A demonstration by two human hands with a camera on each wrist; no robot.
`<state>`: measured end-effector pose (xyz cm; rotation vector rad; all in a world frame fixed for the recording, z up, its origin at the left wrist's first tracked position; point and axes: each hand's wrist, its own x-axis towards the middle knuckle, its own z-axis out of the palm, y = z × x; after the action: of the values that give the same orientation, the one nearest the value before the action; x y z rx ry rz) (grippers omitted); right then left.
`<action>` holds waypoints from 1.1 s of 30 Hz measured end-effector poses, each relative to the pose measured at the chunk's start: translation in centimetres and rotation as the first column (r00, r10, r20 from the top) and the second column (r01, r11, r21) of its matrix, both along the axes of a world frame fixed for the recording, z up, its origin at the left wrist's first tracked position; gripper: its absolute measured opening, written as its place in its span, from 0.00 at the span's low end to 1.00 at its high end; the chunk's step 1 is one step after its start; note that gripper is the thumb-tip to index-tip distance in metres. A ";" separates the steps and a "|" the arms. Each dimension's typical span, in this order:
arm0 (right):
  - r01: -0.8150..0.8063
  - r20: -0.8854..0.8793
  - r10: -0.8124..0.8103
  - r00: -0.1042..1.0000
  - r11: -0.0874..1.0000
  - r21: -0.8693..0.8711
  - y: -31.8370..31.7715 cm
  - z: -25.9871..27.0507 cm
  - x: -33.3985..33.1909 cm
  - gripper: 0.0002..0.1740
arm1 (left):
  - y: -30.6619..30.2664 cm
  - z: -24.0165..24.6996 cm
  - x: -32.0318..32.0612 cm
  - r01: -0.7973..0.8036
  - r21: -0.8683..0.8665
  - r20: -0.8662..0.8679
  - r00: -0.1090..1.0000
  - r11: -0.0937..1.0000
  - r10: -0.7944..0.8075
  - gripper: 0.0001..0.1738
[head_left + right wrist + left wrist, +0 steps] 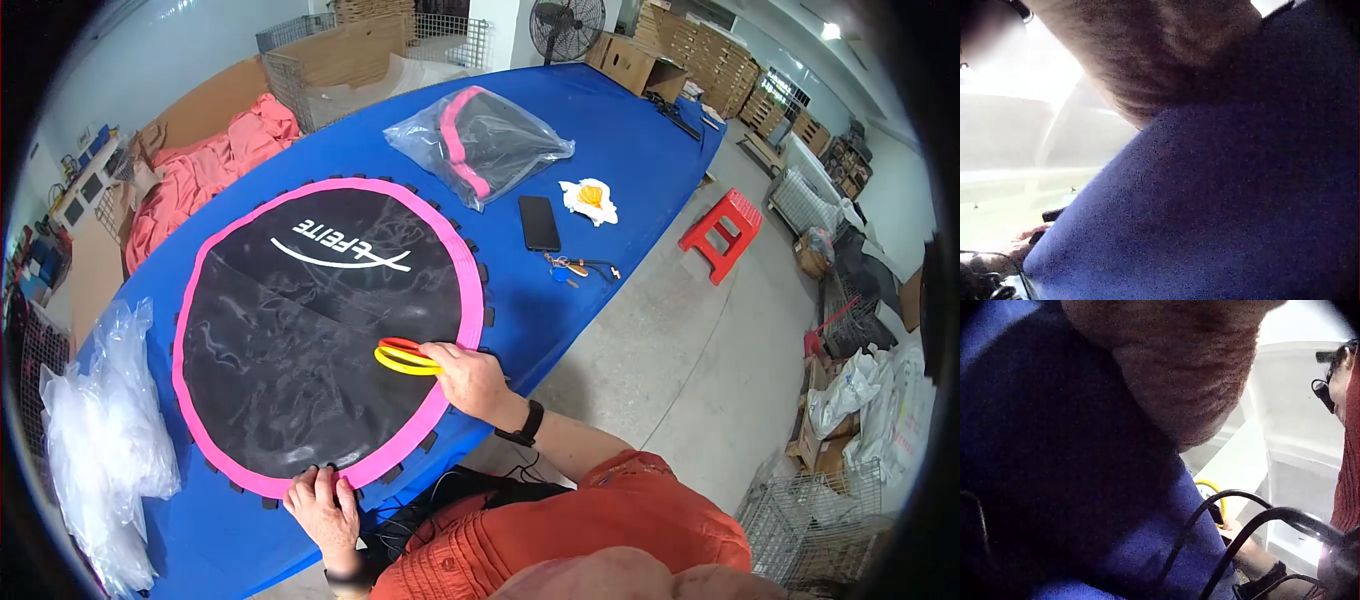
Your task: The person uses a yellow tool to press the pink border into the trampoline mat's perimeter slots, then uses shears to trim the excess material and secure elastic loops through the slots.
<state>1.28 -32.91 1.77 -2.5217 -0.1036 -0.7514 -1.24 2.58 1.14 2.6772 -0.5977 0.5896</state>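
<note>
Left fingers (323, 488) rest on the pink rim (388, 461) of the round mat (320, 330).

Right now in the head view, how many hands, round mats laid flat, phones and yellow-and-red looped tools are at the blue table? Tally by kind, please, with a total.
Hands: 2 (left hand, right hand)
Round mat laid flat: 1
Phone: 1
Looped tool: 1
Total: 5
</note>
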 end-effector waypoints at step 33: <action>-0.031 0.038 0.034 0.999 0.995 -0.097 0.3 0.0 -0.3 0.31 | 0.1 -0.2 -0.2 -0.005 0.031 -0.003 1.000 1.000 0.005 0.17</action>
<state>0.99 -32.56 1.74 -2.5900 -0.1987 -0.8019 -1.40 2.73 0.91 2.7087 -0.6044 0.5825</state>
